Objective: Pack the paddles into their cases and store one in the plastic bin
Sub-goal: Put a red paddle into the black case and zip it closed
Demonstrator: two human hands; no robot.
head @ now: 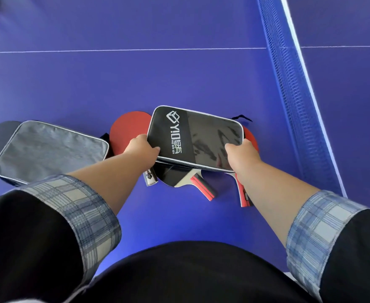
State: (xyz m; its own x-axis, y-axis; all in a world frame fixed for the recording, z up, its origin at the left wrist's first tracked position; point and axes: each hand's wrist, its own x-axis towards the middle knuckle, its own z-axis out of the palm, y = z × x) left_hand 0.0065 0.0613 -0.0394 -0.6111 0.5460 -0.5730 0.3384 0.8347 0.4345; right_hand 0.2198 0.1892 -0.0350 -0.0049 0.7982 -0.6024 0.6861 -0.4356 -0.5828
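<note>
A black paddle case [196,136] with white trim and a white logo is held over the blue table. My left hand [141,146] grips its left edge and my right hand [242,155] grips its right near corner. Under the case lie paddles: a red-faced one [128,130] at the left, a black-faced one [173,177] with a red and black handle at the front, and a red one [244,193] mostly hidden at the right. A second, grey case [48,149] lies flat at the left. No plastic bin is in view.
The blue table-tennis table [135,79] has a white centre line across it. The net [297,95] runs diagonally along the right side. A small white tag [150,178] lies beside the black-faced paddle.
</note>
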